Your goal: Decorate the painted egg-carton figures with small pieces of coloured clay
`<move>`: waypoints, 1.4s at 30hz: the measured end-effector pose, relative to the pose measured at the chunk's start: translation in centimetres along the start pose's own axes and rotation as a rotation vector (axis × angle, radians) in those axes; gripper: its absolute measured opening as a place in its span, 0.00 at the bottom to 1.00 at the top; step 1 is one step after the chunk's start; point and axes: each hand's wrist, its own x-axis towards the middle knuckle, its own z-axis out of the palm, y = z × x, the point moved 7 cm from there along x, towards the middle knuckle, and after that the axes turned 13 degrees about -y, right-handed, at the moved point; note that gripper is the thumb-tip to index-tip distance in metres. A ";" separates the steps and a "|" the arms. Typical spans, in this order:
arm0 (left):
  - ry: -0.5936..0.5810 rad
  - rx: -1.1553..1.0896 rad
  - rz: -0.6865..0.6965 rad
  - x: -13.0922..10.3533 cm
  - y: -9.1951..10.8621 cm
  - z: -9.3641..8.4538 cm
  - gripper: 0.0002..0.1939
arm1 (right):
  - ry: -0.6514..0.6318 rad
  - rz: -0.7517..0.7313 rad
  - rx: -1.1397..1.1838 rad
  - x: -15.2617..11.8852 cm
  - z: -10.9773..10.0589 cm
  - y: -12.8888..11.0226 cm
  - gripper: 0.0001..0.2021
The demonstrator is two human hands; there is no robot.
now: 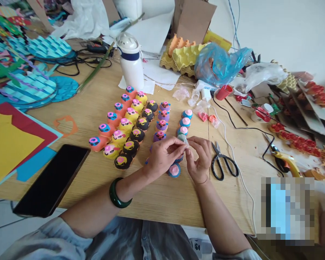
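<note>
Both hands meet above the column of blue domes with pink tops [174, 169]. My left hand [165, 153] and my right hand [199, 157] pinch a small pale grey-green piece [183, 139] between their fingertips. The fingers of both hands are closed around it. Part of the blue column is hidden behind the hands. To the left stand columns of small painted domes: purple [161, 125], black [130, 146], yellow [125, 123] and orange [97, 142]. Black-handled scissors [224, 162] lie open just right of my right hand.
A black phone [52, 180] and coloured sheets [13, 144] lie at the left. Behind the domes stands a white bottle [131, 66]. Egg cartons [188, 56] and a blue plastic bag [219, 65] are further back. A white cable [233, 159] and a yellow glue gun [287, 160] are at the right.
</note>
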 end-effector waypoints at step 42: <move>-0.060 1.105 0.437 -1.3 3.3 3.5 0.14 | 0.085 0.292 0.285 -0.6 0.6 2.8 0.06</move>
